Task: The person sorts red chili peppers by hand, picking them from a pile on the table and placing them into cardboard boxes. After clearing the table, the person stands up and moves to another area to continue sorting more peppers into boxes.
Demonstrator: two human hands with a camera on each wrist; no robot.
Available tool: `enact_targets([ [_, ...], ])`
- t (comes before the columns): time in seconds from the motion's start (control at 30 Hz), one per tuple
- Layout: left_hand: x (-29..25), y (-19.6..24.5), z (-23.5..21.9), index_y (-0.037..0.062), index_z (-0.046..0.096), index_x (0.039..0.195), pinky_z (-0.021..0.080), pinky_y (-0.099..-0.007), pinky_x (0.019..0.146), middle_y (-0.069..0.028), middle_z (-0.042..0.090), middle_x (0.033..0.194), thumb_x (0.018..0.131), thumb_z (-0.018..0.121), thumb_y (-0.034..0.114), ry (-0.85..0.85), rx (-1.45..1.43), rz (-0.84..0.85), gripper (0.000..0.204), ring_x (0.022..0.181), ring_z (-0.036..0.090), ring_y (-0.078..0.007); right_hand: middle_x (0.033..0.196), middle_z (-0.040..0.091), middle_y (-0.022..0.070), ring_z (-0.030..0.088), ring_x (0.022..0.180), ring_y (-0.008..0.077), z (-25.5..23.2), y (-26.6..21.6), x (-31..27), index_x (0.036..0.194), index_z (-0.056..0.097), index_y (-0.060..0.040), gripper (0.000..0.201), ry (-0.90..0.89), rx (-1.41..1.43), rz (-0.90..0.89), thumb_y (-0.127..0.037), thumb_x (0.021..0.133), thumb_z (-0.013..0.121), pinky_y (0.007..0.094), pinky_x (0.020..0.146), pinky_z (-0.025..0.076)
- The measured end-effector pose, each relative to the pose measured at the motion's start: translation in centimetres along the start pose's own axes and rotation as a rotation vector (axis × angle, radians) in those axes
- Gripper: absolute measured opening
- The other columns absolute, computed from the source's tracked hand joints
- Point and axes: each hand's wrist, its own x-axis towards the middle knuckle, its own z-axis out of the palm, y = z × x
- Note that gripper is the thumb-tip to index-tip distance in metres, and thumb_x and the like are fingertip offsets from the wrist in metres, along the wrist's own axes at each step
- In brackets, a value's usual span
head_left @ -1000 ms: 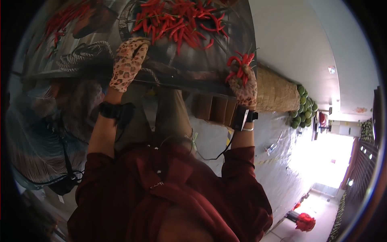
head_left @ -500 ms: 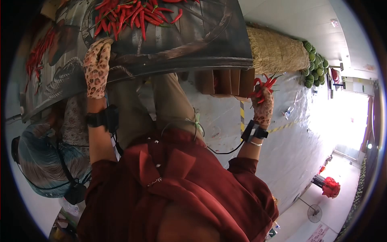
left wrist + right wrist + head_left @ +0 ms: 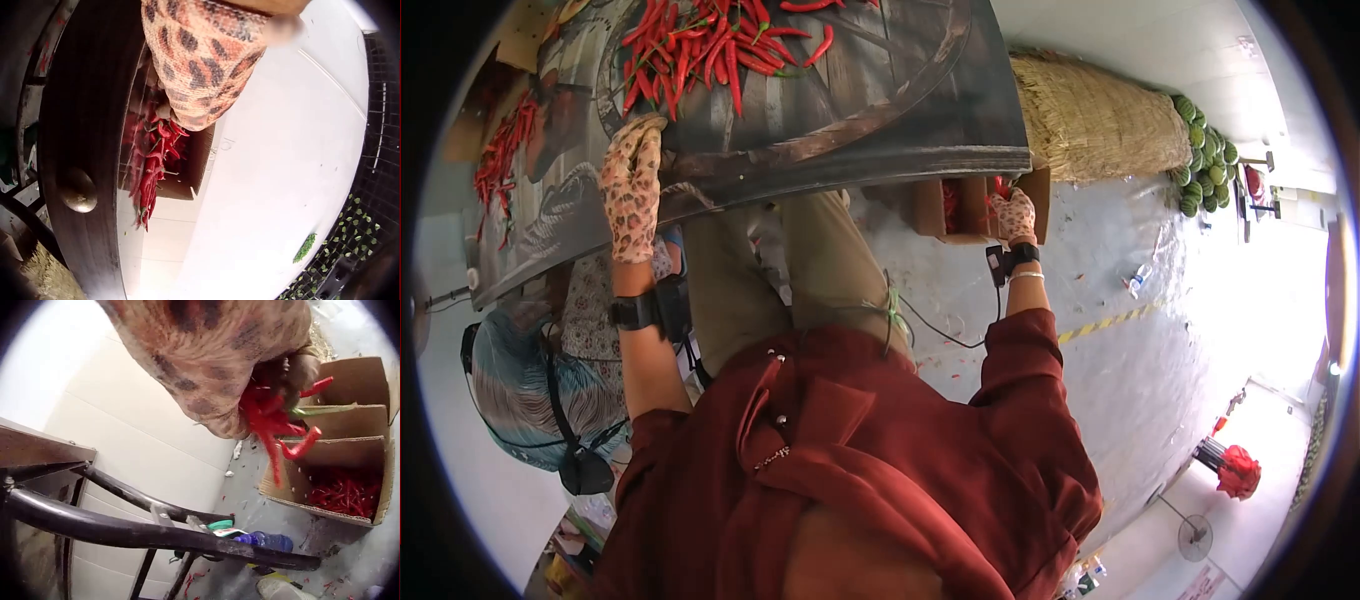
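My right hand (image 3: 1014,215), in a leopard-print glove, grips a bunch of red chilies (image 3: 269,422) beside the table's right end. It is close over a divided cardboard box (image 3: 294,501), low down by the table. Red chilies (image 3: 347,492) lie in one of the box's compartments. My left hand (image 3: 634,190), in a matching glove, rests its fairly straight fingers on the table (image 3: 850,120). Its fingertips are just at the near edge of a loose pile of red chilies (image 3: 720,45). In the left wrist view, the glove (image 3: 203,69) hides its own fingers.
A smaller heap of chilies (image 3: 500,160) lies at the table's left. Another person in a patterned teal top (image 3: 540,385) is at the left. Dark metal table legs (image 3: 156,534) and a bottle (image 3: 265,540) are near the box. Striped watermelons (image 3: 1205,160) are piled beyond a straw-covered block (image 3: 1100,120).
My right hand has carried its chilies from the table's edge out and down to the cardboard box. My left hand stays by the pile while the head view has shifted.
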Motion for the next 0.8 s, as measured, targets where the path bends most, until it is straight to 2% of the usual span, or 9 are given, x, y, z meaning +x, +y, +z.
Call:
enact_targets([
  [0.07, 0.7, 1.1, -0.7, 0.0026, 0.062, 0.110, 0.043, -0.0368, 0.095, -0.0107, 0.060, 0.115, 0.089, 0.049, 0.006, -0.021, -0.095, -0.079, 0.025, 0.108, 0.056, -0.0265, 0.102, 0.063, 0.0226, 0.059, 0.099, 0.0357, 1.3, 1.9, 1.2, 0.111, 0.059, 0.0000, 0.047, 0.002, -0.019, -0.041, -0.034, 0.079, 0.064, 0.0409, 0.086, 0.046],
  [0.13, 1.6, 2.5, -1.6, 0.0019, 0.063, 0.106, 0.042, -0.0366, 0.094, -0.0118, 0.061, 0.111, 0.087, 0.052, 0.005, -0.025, -0.419, -0.337, 0.023, 0.107, 0.056, -0.0263, 0.117, 0.058, 0.0223, 0.052, 0.113, 0.0325, 4.0, 5.9, 3.3, 0.120, 0.054, -0.0008, 0.049, 0.033, -0.582, -0.570, -0.033, 0.084, 0.058, 0.0400, 0.093, 0.042],
  [0.2, 1.5, 2.3, -1.6, 0.0024, 0.063, 0.107, 0.042, -0.0380, 0.094, -0.0123, 0.060, 0.112, 0.084, 0.053, 0.004, 0.006, -0.328, -0.245, 0.025, 0.107, 0.055, -0.0278, 0.128, 0.051, 0.0209, 0.044, 0.123, 0.0302, 1.2, 2.0, 1.3, 0.123, 0.053, -0.0027, 0.046, -0.088, -0.402, -0.386, -0.032, 0.088, 0.052, 0.0391, 0.099, 0.039],
  [0.3, -0.4, 0.8, -0.1, 0.0041, 0.061, 0.111, 0.042, -0.0419, 0.094, -0.0130, 0.058, 0.114, 0.079, 0.054, 0.002, 0.050, 0.001, -0.015, 0.033, 0.107, 0.054, -0.0318, 0.118, 0.059, 0.0186, 0.054, 0.111, 0.0334, 1.0, 0.6, 0.4, 0.114, 0.060, -0.0008, 0.039, 0.062, 0.002, -0.152, -0.030, 0.088, 0.053, 0.0384, 0.096, 0.041],
  [0.33, -1.7, -0.3, 0.9, 0.0102, 0.046, 0.134, 0.035, -0.0378, 0.104, -0.0108, 0.048, 0.134, 0.090, 0.047, 0.006, -0.067, 0.033, -0.052, 0.043, 0.122, 0.046, -0.0271, 0.112, 0.062, 0.0193, 0.057, 0.107, 0.0339, -0.4, -0.8, -0.6, 0.111, 0.061, -0.0001, 0.038, 0.022, 0.073, -0.105, -0.029, 0.088, 0.054, 0.0388, 0.093, 0.043],
  [0.5, -2.0, -0.3, 1.3, 0.0100, 0.045, 0.134, 0.035, -0.0372, 0.105, -0.0099, 0.045, 0.137, 0.091, 0.047, 0.006, -0.039, 0.091, -0.009, 0.043, 0.124, 0.044, -0.0259, 0.084, 0.066, 0.0184, 0.062, 0.073, 0.0302, -3.2, -4.7, -4.5, 0.093, 0.065, 0.0024, 0.026, 0.067, 0.268, -0.129, -0.022, 0.090, 0.056, 0.0355, 0.068, 0.048],
  [0.67, -1.5, 0.0, 0.7, 0.0087, 0.045, 0.134, 0.034, -0.0379, 0.105, -0.0098, 0.046, 0.136, 0.093, 0.045, 0.008, -0.151, -0.094, -0.152, 0.040, 0.124, 0.044, -0.0254, 0.082, 0.067, 0.0112, 0.062, 0.072, 0.0203, -4.5, -9.8, -9.1, 0.089, 0.067, -0.0011, 0.019, -0.027, 0.355, -0.447, -0.018, 0.089, 0.057, 0.0298, 0.067, 0.049],
  [0.73, -1.5, 0.4, 0.5, 0.0076, 0.047, 0.132, 0.035, -0.0382, 0.105, -0.0100, 0.047, 0.135, 0.094, 0.045, 0.010, -0.150, -0.200, -0.214, 0.038, 0.124, 0.044, -0.0252, 0.084, 0.068, 0.0081, 0.065, 0.078, 0.0251, -3.4, -11.6, -9.8, 0.085, 0.067, -0.0047, 0.011, 0.049, 0.175, -0.889, -0.011, 0.083, 0.058, 0.0323, 0.068, 0.052],
  [0.8, -1.1, 1.0, -0.2, 0.0078, 0.049, 0.131, 0.034, -0.0380, 0.105, -0.0100, 0.049, 0.133, 0.095, 0.044, 0.011, -0.111, -0.223, -0.211, 0.037, 0.123, 0.045, -0.0250, 0.086, 0.066, 0.0069, 0.064, 0.076, 0.0245, -5.4, -16.2, -12.4, 0.090, 0.066, -0.0063, 0.011, -0.251, 0.249, -0.820, -0.012, 0.082, 0.061, 0.0308, 0.069, 0.053],
])
